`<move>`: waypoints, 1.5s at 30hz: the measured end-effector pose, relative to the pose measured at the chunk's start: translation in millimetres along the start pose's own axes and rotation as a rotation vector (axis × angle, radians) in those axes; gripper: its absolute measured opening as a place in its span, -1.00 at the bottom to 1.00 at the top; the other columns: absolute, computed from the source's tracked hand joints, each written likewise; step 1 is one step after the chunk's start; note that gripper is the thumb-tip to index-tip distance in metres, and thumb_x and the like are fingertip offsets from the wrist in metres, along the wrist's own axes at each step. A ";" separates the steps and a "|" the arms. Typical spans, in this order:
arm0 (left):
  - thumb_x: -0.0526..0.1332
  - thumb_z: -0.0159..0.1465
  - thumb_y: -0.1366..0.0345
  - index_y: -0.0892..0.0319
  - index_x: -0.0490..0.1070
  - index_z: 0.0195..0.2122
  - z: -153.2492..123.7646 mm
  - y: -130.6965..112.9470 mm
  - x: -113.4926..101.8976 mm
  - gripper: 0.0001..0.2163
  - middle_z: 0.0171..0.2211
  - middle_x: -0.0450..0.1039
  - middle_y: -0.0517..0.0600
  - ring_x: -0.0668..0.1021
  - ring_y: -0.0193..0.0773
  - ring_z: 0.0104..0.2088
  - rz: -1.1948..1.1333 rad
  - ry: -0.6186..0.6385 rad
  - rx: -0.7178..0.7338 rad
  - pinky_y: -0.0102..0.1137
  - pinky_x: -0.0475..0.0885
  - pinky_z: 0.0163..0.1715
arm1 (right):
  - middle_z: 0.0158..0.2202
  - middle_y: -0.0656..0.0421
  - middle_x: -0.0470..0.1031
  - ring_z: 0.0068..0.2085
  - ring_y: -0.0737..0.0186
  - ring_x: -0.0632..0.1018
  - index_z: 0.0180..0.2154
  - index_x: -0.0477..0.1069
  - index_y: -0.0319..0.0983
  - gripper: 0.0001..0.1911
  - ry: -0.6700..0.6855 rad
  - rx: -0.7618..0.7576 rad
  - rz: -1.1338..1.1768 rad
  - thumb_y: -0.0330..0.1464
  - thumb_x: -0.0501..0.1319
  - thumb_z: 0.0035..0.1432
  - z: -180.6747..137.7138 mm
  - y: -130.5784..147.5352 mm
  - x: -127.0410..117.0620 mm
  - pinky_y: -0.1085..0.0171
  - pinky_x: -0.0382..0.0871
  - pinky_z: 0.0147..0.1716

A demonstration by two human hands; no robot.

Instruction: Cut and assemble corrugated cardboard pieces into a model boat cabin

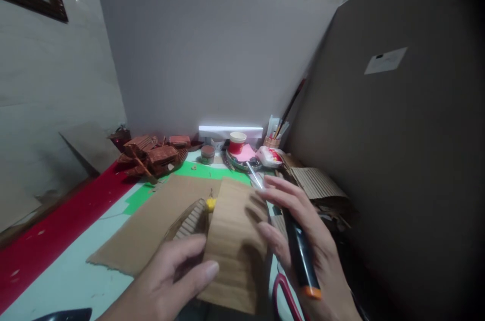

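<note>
A grey partition (212, 48) closes off the far side of a worktop (64, 280) with a pale blue-green cover. On this side of it, a broad, plain cardboard strip (237, 220) lies directly in front of the person. The left hand (162, 273) is at the strip's left edge, its thumb over the cardboard and well spread from the index finger; how firmly it presses, I cannot tell. To the strip's right, the right hand (321, 237) holds a black-handled tool (299, 250) with an orange end.

The strip seems separate already, but it is bare, and I see no finished cut or mark across it. Just left of it, a ridged cardboard piece (189, 222) appears already shaped, lying over a large flat cardboard sheet (136, 235) that looks mostly unused. A small yellow object (210, 204) sits at the strip's left edge. Right of its near end are red-handled scissors (288, 297).

Farther out, beyond the strip to the left, heaped reddish-brown pieces (159, 157) look built and coated, the most advanced work here. Beyond its far end stands a red-and-white cup (237, 147); to its right lies more corrugated cardboard (318, 183), apparently untouched.
</note>
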State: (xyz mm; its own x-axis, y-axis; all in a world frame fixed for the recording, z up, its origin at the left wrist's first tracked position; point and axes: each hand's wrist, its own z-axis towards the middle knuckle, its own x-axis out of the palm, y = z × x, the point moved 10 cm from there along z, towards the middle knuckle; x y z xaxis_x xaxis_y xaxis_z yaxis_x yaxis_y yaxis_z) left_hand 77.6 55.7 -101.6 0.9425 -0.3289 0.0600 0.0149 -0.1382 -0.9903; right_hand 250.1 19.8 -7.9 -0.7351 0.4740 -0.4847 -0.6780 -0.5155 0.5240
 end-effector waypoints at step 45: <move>0.29 0.27 0.09 0.07 0.59 -0.28 10.8 -25.9 -17.5 -0.81 -0.18 0.54 -0.04 0.56 -0.11 -0.09 0.135 0.053 0.129 -0.41 0.48 -0.12 | -0.32 0.22 0.57 -0.39 0.24 0.55 -0.11 0.46 -0.13 -0.74 0.113 0.369 0.199 -0.15 0.21 0.23 -13.1 -22.0 29.4 0.37 0.39 -0.47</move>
State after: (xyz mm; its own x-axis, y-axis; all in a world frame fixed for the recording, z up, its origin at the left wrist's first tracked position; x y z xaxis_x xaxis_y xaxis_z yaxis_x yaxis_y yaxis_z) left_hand 64.3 75.1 -78.4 0.9199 -0.3855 -0.0716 -0.0650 0.0303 -0.9974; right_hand 243.4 35.8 -42.9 -0.8607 0.2998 -0.4115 -0.4931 -0.2899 0.8202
